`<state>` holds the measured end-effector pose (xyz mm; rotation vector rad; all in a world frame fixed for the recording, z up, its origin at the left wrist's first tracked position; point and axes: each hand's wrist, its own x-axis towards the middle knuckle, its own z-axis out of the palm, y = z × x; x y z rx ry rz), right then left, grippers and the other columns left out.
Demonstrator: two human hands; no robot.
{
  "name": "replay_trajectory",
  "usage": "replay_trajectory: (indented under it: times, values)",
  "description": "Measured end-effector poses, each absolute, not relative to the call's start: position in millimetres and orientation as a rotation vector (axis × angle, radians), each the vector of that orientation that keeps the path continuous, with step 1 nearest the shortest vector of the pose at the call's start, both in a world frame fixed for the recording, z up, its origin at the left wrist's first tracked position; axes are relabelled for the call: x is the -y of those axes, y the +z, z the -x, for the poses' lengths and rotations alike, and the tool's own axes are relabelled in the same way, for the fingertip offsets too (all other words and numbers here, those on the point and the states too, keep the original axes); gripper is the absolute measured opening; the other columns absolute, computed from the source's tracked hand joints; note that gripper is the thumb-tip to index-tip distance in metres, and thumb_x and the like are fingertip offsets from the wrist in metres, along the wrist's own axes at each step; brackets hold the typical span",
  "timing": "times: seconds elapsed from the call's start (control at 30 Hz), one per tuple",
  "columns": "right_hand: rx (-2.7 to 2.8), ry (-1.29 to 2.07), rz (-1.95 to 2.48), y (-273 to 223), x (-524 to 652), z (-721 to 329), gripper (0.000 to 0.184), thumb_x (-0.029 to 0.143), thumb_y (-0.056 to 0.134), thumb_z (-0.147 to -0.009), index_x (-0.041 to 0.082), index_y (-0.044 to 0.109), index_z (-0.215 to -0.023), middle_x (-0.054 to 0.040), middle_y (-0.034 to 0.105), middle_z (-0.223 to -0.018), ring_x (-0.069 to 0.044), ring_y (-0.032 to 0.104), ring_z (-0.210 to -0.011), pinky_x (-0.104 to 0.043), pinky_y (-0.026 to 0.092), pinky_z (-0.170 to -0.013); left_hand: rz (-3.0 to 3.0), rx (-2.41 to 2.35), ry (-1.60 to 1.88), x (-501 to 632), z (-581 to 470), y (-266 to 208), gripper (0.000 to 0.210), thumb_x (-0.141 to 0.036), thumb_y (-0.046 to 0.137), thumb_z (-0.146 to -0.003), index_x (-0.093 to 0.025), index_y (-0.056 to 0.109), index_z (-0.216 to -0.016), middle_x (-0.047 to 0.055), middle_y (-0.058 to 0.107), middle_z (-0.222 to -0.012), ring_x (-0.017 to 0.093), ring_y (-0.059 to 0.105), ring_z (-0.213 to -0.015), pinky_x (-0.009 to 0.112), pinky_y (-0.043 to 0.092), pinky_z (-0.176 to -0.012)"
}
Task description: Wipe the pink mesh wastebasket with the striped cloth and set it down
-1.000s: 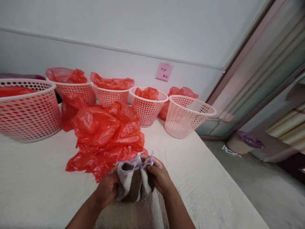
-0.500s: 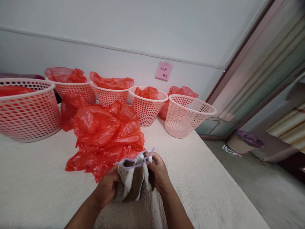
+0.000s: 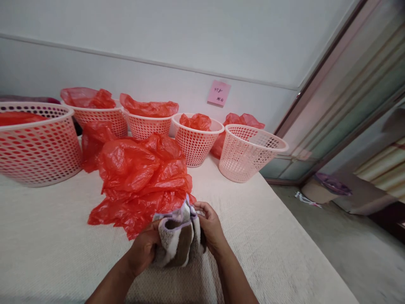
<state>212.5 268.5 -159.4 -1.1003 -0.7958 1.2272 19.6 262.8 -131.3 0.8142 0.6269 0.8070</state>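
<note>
A striped cloth (image 3: 182,245) in brown, grey and white, with a lilac stitched edge, is bunched between my hands near the front of the table. Its folds stand up, with the lilac edge on top. My left hand (image 3: 144,249) grips the cloth's left side, thumb at the front. On the right side, the fingers of my right hand (image 3: 212,228) are closed on the cloth near its upper edge; some fingertips are hidden behind the folds. Just beyond the cloth lies a crumpled heap of red plastic bags (image 3: 145,173).
Pink perforated baskets line the back: a large one (image 3: 38,156) at left, several holding red plastic, and a pale one (image 3: 245,158) at right. A pink note (image 3: 218,93) is on the wall. The table's right edge (image 3: 303,223) drops to the floor, where a bin (image 3: 321,190) stands.
My right hand's fingers have shifted along the cloth's upper edge, and the lilac edge has moved slightly left. Both hands stay on the cloth.
</note>
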Motion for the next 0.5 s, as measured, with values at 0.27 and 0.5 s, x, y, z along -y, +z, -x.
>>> replay_trajectory:
  times: [0.27,0.5]
  values:
    - [0.810,1.656,0.827,-143.3,-256.7,-214.9,0.029,0.025,0.069,-0.078,0.019,0.069,-0.106,-0.0061,0.072,-0.098,-0.018,0.066,-0.085,-0.031,0.048,-0.082,-0.852,-0.690,0.797,-263.0,-26.3,-130.6,0.021,-0.021,0.068,-0.074,-0.017,0.076,-0.093,0.006,0.074,-0.077,0.023,0.069,-0.077,0.031,0.053,-0.069]
    - [0.789,1.460,0.964,-152.2,-259.3,-219.8,0.016,0.030,0.074,-0.076,0.020,0.069,-0.087,0.0008,0.069,-0.079,-0.013,0.059,-0.071,-0.023,0.043,-0.067,-0.948,-0.905,1.105,-269.7,-19.1,-137.4,0.032,-0.035,0.062,-0.086,-0.028,0.064,-0.118,0.003,0.068,-0.121,0.018,0.063,-0.108,0.027,0.047,-0.090]
